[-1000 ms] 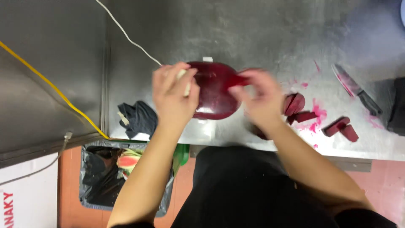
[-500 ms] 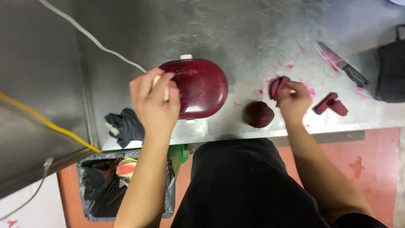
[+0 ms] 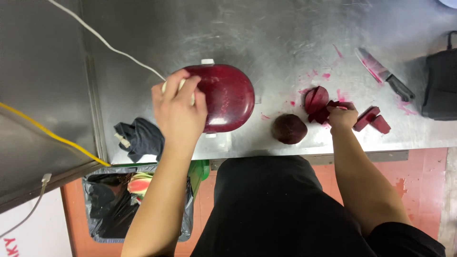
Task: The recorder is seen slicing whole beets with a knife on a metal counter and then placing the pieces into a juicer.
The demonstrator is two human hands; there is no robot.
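My left hand (image 3: 178,112) rests on the left end of a dark red, oval appliance (image 3: 226,97) with white tabs, which stands on the steel counter (image 3: 266,33). My right hand (image 3: 342,115) is closed on a cut beetroot piece (image 3: 318,102) lying on the counter. A whole dark beetroot (image 3: 289,128) sits between the appliance and my right hand, near the front edge. Two more cut beetroot chunks (image 3: 372,120) lie just right of my right hand.
A juice-stained knife (image 3: 384,74) lies at the back right beside a black box (image 3: 440,85). A white cord (image 3: 109,45) runs to the appliance. A dark cloth (image 3: 139,138) lies at the counter's left front. Below stands a bin (image 3: 114,209) with a black bag and scraps.
My right hand left the appliance and moved right to the cut beetroot pieces, uncovering the whole beetroot. My left hand stayed on the appliance.
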